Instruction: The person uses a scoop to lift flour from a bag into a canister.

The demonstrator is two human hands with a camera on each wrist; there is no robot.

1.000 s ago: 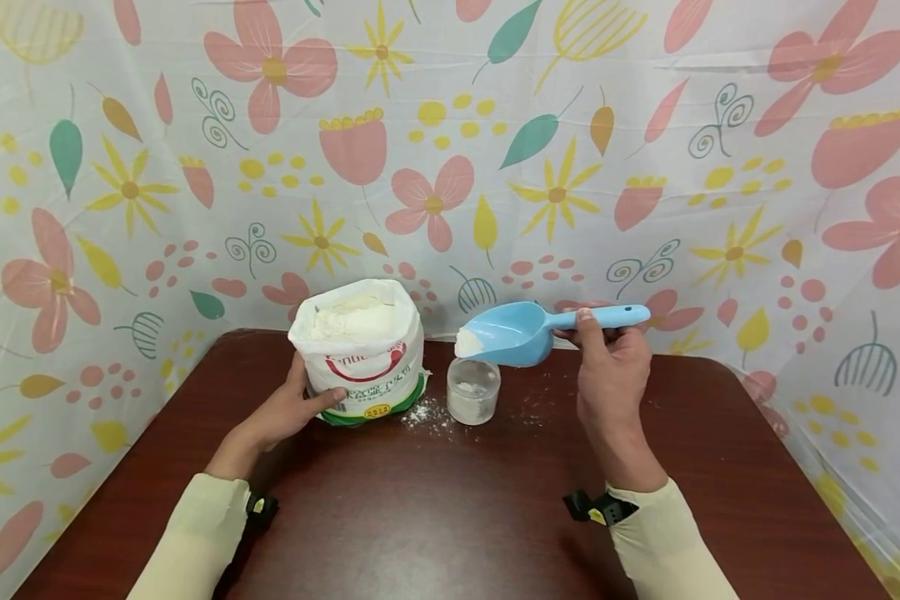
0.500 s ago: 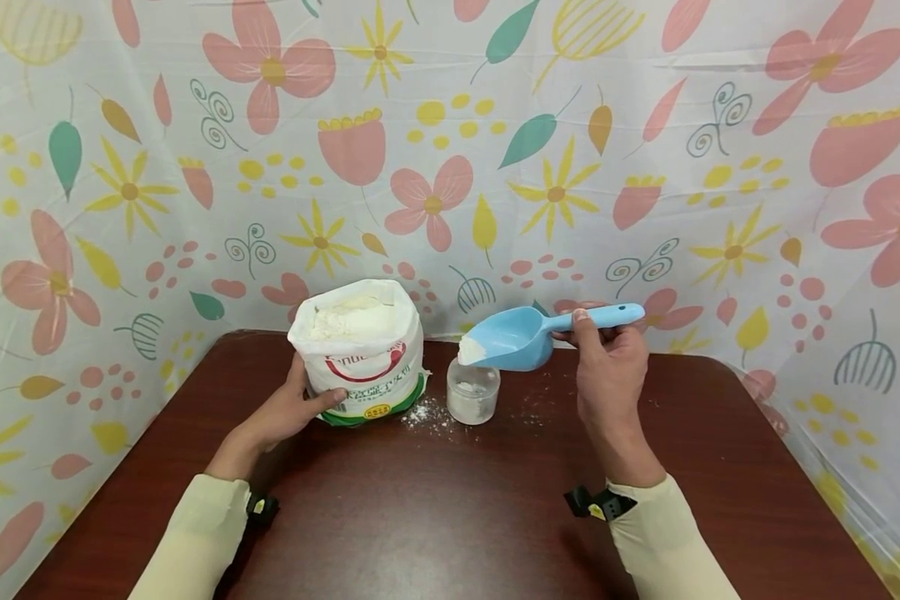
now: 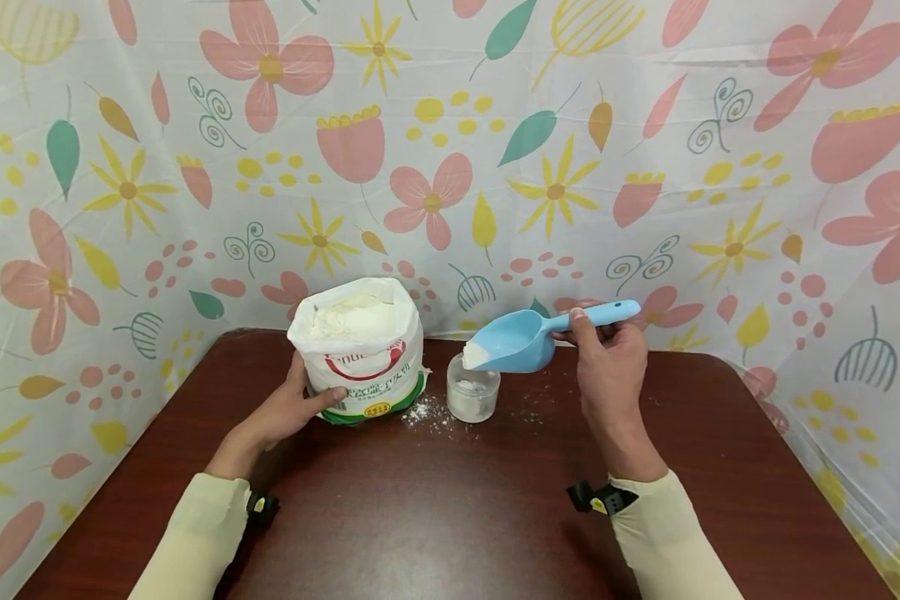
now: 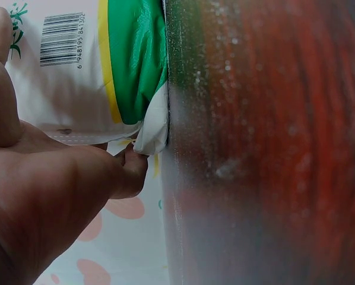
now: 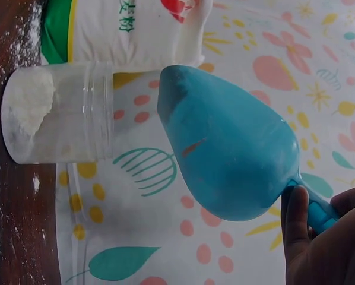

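Near the far edge of the desk (image 3: 435, 525), the left hand (image 3: 285, 412) had its fingers round the white bag (image 3: 363, 358) beside the clear jar (image 3: 472, 406); the right hand (image 3: 612, 371), fingers grasping the blue scoop (image 3: 519, 342), held powder (image 3: 475, 356) above the jar.

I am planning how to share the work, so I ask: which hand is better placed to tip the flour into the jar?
Probably the right hand: it grips the blue scoop, with flour at its lip, above the clear jar. The left hand holds the flour bag.
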